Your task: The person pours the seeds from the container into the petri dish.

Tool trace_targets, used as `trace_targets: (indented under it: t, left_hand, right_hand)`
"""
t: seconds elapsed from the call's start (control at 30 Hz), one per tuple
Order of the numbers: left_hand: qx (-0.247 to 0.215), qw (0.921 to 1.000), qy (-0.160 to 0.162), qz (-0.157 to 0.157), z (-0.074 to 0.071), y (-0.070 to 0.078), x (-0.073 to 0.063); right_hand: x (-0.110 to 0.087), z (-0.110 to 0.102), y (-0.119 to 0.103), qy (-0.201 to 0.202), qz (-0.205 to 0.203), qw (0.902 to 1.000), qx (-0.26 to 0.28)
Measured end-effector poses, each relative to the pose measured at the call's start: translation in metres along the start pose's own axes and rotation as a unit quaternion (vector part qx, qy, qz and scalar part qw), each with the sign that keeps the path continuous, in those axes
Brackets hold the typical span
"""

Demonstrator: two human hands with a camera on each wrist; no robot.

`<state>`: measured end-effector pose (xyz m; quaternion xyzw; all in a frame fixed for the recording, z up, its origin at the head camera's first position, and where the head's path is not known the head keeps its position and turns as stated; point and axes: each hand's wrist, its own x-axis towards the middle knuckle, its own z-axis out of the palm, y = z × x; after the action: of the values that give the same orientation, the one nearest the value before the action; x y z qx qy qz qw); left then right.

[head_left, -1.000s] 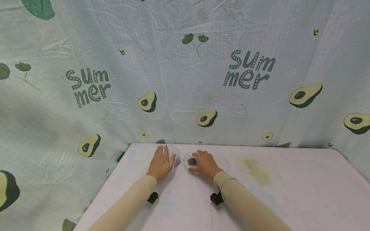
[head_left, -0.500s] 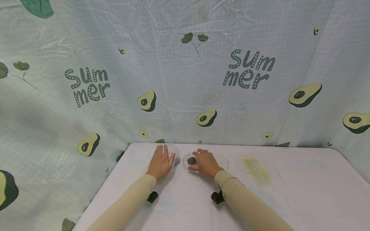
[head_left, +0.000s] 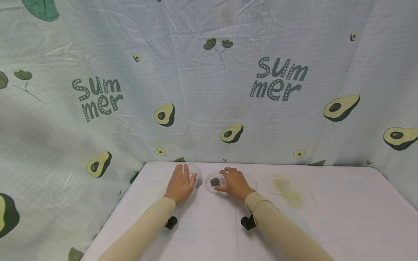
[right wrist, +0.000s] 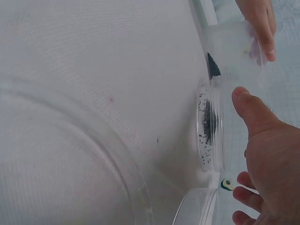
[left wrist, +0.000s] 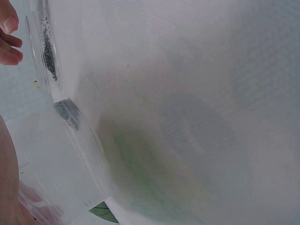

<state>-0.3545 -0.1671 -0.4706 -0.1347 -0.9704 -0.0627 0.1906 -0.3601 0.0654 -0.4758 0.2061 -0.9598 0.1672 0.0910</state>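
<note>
A round clear petri dish (head_left: 209,187) holds a small heap of dark granules (head_left: 214,182); more granules are scattered over its floor. My right hand (head_left: 236,183) hovers over its right side, thumb and fingers spread with nothing between them. In the right wrist view, the thumb (right wrist: 243,96) is apart from the dish rim. To the left, my left hand (head_left: 180,185) grips a clear plastic container (right wrist: 229,49), and its fingers show pinkish through the wall in the left wrist view. Dark granules (left wrist: 62,108) are gathered in a bottom corner of this container.
Two more clear dishes lie to the right: one (head_left: 254,181) partly behind my right hand, another (head_left: 277,195) farther along. A large clear rim (right wrist: 110,161) fills the right wrist view's near corner. The white tablecloth (head_left: 209,235) meets a printed curtain (head_left: 196,83) behind.
My right hand's fingers have drawn back slightly to the right, off the granule dish, so more of the dish shows. My left hand has stayed in place on the container.
</note>
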Motion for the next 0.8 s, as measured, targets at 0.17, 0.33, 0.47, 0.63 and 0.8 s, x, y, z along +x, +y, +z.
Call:
trace_targets:
  t: [0.17,0.33,0.47,0.63,0.8]
  left_hand:
    - [-0.008,0.9999,-0.005,-0.004,-0.002,0.001,0.0]
    - [-0.012,0.9999,-0.006,-0.006,-0.002,0.001,-0.001]
    - [-0.01,0.9999,-0.009,-0.008,-0.001,0.001,-0.001]
    - [-0.006,1.0,-0.007,-0.004,0.0,0.001,-0.001]
    - [-0.007,0.9999,-0.009,-0.003,-0.001,0.001,-0.001]
  right_hand:
    - [-0.004,-0.004,0.004,0.006,0.003,1.0,0.004]
    - [-0.007,-0.007,0.009,0.012,0.007,0.9999,0.008]
    - [-0.01,-0.01,0.012,0.013,0.011,0.9998,0.01]
    - [-0.013,-0.011,0.019,0.016,0.015,0.9998,-0.002]
    - [-0.017,-0.013,0.024,0.015,0.019,0.9997,-0.005]
